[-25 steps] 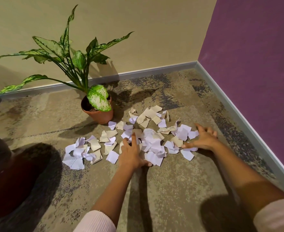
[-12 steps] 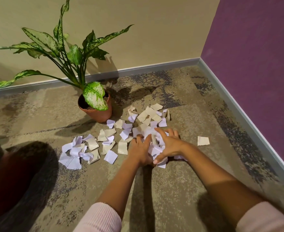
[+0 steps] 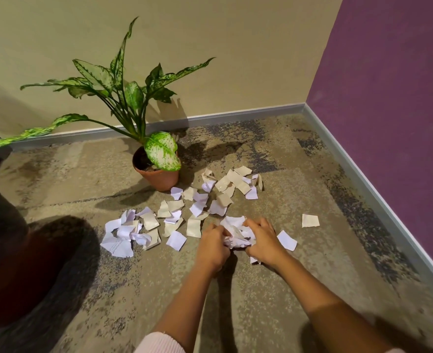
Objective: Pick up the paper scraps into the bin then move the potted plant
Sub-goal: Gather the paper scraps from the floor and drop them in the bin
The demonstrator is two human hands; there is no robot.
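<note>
Both hands, left hand (image 3: pixel 214 247) and right hand (image 3: pixel 262 240), close their grip around a bunched wad of paper scraps (image 3: pixel 237 231) on the carpet (image 3: pixel 261 289) near the potted plant (image 3: pixel 156 171).

Warm dim light, hard shadows, bowed edges.

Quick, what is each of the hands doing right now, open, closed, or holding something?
Left hand: closed around the crumpled bunch of white paper scraps.
Right hand: closed on the same bunch from the other side.
</note>
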